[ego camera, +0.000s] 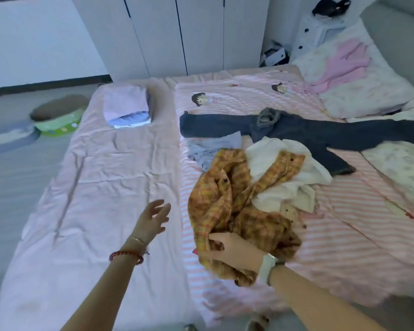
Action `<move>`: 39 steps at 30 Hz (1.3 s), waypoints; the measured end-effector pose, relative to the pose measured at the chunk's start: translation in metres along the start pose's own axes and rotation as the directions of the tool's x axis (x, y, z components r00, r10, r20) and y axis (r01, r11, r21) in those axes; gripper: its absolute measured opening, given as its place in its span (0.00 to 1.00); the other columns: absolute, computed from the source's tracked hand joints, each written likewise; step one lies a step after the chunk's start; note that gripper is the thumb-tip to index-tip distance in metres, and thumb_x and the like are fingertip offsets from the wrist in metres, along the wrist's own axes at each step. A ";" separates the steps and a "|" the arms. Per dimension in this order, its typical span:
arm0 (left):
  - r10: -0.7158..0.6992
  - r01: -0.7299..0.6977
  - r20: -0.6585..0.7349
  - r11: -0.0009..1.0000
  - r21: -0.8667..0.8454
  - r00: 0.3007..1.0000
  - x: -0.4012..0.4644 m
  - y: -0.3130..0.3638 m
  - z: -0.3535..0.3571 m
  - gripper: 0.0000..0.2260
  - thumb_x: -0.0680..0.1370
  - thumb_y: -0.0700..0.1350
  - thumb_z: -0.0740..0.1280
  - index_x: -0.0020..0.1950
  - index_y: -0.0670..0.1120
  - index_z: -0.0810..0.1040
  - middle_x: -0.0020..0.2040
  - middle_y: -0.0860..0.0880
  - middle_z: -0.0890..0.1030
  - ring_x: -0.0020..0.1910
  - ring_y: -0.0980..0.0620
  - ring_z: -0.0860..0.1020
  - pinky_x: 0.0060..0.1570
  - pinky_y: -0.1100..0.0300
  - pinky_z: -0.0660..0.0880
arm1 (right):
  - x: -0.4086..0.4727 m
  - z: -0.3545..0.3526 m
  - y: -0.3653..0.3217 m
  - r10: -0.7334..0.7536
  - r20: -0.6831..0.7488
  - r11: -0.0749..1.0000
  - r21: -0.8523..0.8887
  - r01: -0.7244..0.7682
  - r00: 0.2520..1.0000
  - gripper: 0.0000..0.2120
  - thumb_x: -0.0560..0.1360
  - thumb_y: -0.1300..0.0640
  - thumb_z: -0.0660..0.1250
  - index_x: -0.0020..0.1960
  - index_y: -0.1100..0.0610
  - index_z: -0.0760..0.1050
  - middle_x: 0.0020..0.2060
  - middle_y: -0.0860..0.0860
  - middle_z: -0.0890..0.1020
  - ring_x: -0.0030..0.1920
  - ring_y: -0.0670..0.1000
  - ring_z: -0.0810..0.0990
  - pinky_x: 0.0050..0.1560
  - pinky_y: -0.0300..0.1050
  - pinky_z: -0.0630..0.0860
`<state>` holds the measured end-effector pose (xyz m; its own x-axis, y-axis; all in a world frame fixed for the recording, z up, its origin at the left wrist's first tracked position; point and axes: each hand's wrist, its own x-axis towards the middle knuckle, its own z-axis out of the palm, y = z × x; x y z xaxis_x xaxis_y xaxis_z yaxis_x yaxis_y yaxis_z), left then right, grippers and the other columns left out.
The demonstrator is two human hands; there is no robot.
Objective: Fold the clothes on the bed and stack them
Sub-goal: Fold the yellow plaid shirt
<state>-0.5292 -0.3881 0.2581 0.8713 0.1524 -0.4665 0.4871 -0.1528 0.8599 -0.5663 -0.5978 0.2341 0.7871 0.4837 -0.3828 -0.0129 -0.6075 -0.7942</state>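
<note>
Right hand grips the near edge of the orange plaid shirt, fingers curled into the crumpled cloth. Left hand hovers over the plain pink sheet, fingers spread, holding nothing. The shirt lies bunched on the striped pink blanket, touching a white garment. Beyond them spreads a dark blue garment. A folded stack sits far left on the sheet.

Red cord bracelet; white watch

folded stack far left | jeans behind shirt
</note>
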 end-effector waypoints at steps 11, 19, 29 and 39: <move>-0.009 -0.075 0.172 0.875 0.478 0.985 0.011 -0.084 -0.013 0.14 0.78 0.46 0.64 0.61 0.43 0.74 0.58 0.43 0.78 0.58 0.47 0.75 0.58 0.58 0.70 | -0.017 0.075 0.034 0.389 -0.296 0.921 0.101 -0.377 0.872 0.17 0.80 0.57 0.55 0.68 0.56 0.68 0.59 0.55 0.76 0.56 0.54 0.76 0.55 0.43 0.73; 0.095 -0.395 0.436 0.624 0.674 0.895 0.084 -0.067 0.090 0.19 0.79 0.50 0.60 0.68 0.46 0.68 0.66 0.46 0.70 0.62 0.47 0.71 0.59 0.56 0.70 | 0.017 0.030 0.084 0.425 -0.536 0.905 0.231 -0.358 0.729 0.16 0.80 0.61 0.56 0.67 0.58 0.69 0.62 0.53 0.75 0.61 0.50 0.73 0.53 0.32 0.67; -0.050 -0.595 0.674 0.425 0.682 0.737 0.131 -0.096 0.130 0.13 0.79 0.40 0.58 0.61 0.44 0.76 0.58 0.44 0.74 0.55 0.44 0.74 0.54 0.53 0.72 | 0.092 -0.043 0.125 0.279 -0.665 0.958 0.143 -0.248 0.693 0.18 0.80 0.61 0.56 0.69 0.56 0.67 0.64 0.50 0.73 0.65 0.48 0.70 0.61 0.37 0.67; -0.210 -0.190 0.282 0.374 0.908 0.936 0.154 -0.112 -0.031 0.12 0.77 0.43 0.60 0.59 0.50 0.77 0.52 0.48 0.71 0.53 0.49 0.75 0.51 0.59 0.71 | 0.168 -0.005 0.114 0.404 -0.215 0.890 -0.130 -0.436 0.889 0.30 0.79 0.45 0.57 0.75 0.54 0.52 0.71 0.55 0.65 0.66 0.57 0.68 0.60 0.54 0.72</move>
<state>-0.4516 -0.3177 0.0962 0.7303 -0.1011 -0.6756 0.0706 -0.9725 0.2219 -0.4324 -0.5891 0.0814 0.8269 0.0492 -0.5602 -0.2747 -0.8339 -0.4787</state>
